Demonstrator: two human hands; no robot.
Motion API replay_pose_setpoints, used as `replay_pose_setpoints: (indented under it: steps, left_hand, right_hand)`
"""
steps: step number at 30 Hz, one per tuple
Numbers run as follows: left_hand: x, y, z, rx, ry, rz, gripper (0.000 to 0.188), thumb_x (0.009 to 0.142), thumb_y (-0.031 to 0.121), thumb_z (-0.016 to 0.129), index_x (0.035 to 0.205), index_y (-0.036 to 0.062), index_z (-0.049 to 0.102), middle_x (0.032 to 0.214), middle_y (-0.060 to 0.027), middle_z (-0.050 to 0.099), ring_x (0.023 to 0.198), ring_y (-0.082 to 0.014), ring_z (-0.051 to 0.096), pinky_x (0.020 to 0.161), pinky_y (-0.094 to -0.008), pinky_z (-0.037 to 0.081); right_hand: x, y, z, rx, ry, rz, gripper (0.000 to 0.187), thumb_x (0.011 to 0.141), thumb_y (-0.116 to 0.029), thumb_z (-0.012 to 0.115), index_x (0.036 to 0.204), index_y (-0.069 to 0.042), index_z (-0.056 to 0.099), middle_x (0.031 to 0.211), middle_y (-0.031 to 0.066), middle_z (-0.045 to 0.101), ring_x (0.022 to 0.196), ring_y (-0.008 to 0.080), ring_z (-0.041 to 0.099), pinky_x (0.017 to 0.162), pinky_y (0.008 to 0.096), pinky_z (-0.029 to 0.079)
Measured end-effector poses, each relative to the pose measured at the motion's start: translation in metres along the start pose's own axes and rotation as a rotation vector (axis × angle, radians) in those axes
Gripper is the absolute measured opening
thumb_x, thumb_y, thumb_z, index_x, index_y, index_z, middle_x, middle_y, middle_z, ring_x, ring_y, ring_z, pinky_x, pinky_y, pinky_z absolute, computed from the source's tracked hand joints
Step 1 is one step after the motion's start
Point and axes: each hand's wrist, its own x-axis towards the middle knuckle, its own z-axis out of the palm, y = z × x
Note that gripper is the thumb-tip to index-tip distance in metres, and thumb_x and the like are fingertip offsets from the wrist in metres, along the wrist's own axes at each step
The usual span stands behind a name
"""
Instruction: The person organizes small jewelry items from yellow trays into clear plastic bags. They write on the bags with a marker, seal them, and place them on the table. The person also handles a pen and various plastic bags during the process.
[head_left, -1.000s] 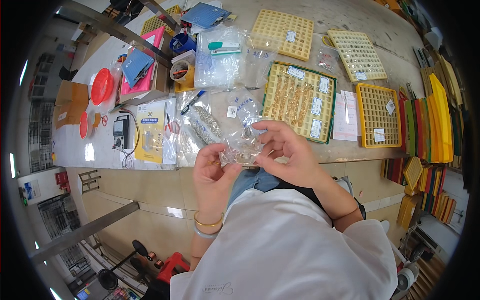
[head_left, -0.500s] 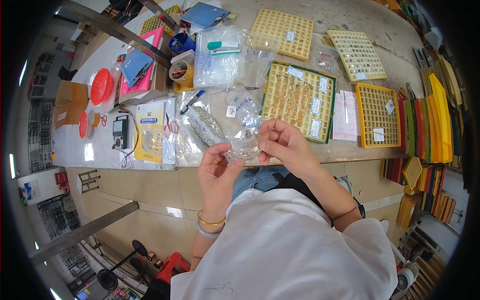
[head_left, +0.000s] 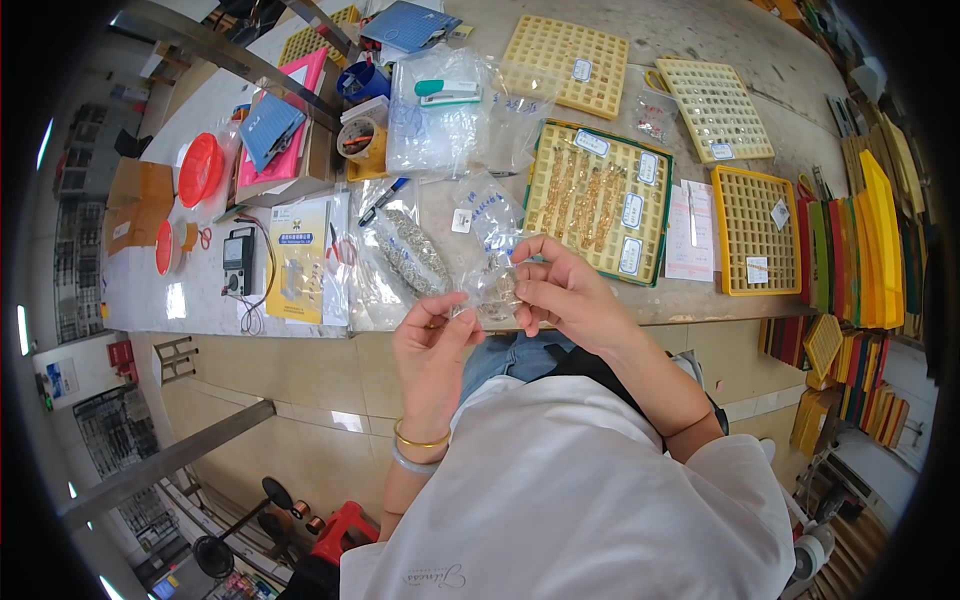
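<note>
Between my hands, at the front edge of the table, is a small clear plastic bag (head_left: 492,297). My left hand (head_left: 432,335) pinches its left side between thumb and forefinger. The right side is gripped by the fingertips of my right hand (head_left: 562,288). What lies inside the bag is too small to make out. Just beyond is another clear bag (head_left: 491,212) with blue handwriting and a white label. A clear bag of small silvery pieces (head_left: 412,252) lies to the left of it. Right of my hands, gold chains (head_left: 580,200) rest on a compartment tray (head_left: 648,270).
More yellow compartment trays (head_left: 565,65) stand at the back and right (head_left: 757,285). A green-and-white stapler (head_left: 448,92) tops a stack of plastic bags (head_left: 430,140). To the left are a black meter (head_left: 239,263), a yellow booklet (head_left: 300,275) and red bowls (head_left: 202,170). A metal post (head_left: 230,60) crosses the upper left.
My left hand has shifted slightly left and down, and its fingers have closed further on the bag's edge. My right hand has barely moved, and the bag hangs between them.
</note>
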Motion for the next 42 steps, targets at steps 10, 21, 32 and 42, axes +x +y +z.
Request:
replay_pose_setpoints:
  steps: [10, 21, 32, 42]
  left_hand:
    - [0.006, 0.000, -0.001, 0.125, 0.068, 0.040, 0.008, 0.082, 0.006, 0.063, 0.081, 0.0000, 0.058, 0.068, -0.0022, 0.058, 0.056, -0.0061, 0.054, 0.049, -0.0211, 0.046]
    - [0.006, -0.001, 0.002, 0.203, 0.003, 0.040, 0.010, 0.084, 0.006, 0.062, 0.088, -0.0031, 0.060, 0.072, -0.0047, 0.060, 0.062, -0.0089, 0.058, 0.058, -0.0215, 0.050]
    - [0.005, 0.010, 0.001, 0.070, -0.162, 0.083, 0.033, 0.081, -0.005, 0.056, 0.113, -0.0013, 0.047, 0.097, -0.0064, 0.058, 0.090, -0.0106, 0.055, 0.079, -0.0261, 0.049]
    - [-0.003, -0.004, -0.005, 0.200, -0.116, 0.271, 0.031, 0.076, -0.012, 0.059, 0.104, -0.0022, 0.052, 0.101, -0.0087, 0.056, 0.094, -0.0131, 0.055, 0.085, -0.0259, 0.045]
  right_hand:
    - [-0.001, 0.003, 0.004, -0.436, 0.027, -0.286, 0.020, 0.084, -0.006, 0.057, 0.103, -0.004, 0.053, 0.090, 0.0004, 0.053, 0.068, 0.0062, 0.054, 0.058, 0.0200, 0.045]
    - [0.001, 0.005, 0.002, -0.603, -0.007, -0.272, 0.010, 0.079, -0.008, 0.063, 0.087, -0.003, 0.059, 0.086, 0.0006, 0.055, 0.070, 0.0070, 0.049, 0.058, 0.0211, 0.045]
    - [0.002, 0.002, 0.005, -0.496, 0.019, -0.226, 0.009, 0.078, -0.004, 0.061, 0.086, -0.003, 0.057, 0.087, -0.0014, 0.055, 0.077, 0.0047, 0.051, 0.065, 0.0199, 0.045]
    - [-0.004, 0.003, 0.010, -0.577, -0.007, -0.450, 0.013, 0.072, 0.001, 0.062, 0.081, -0.005, 0.055, 0.091, 0.0026, 0.052, 0.088, 0.0113, 0.053, 0.070, 0.0233, 0.047]
